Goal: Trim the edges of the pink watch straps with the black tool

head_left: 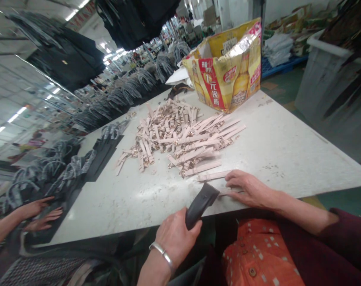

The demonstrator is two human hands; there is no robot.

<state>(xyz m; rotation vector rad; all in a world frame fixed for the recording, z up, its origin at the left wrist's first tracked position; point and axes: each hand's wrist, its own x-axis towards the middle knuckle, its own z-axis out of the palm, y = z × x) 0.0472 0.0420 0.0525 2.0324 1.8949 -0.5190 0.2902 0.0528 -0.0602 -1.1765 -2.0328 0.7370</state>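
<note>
My left hand [178,234], with a silver bangle at the wrist, is closed around a black handheld tool [200,204] with a flat, wide head. The tool's head reaches over the front edge of the table, close to my right fingers. My right hand [252,190] rests at the table edge, its fingers closed on a pale pink strap [228,192] that is partly hidden beneath them. Another pale pink buckled strap [213,176] lies just at its fingertips. Beyond the hands spreads a large heap of pale pink straps [177,135] with small gold-coloured buckles.
A yellow beer carton [228,75] stands on the white table [288,147] behind the heap. At left, a co-worker's hands [41,214] touch black pieces with wrapped handles [76,171]. Black bags [61,51] hang above. A grey bin [323,75] stands right.
</note>
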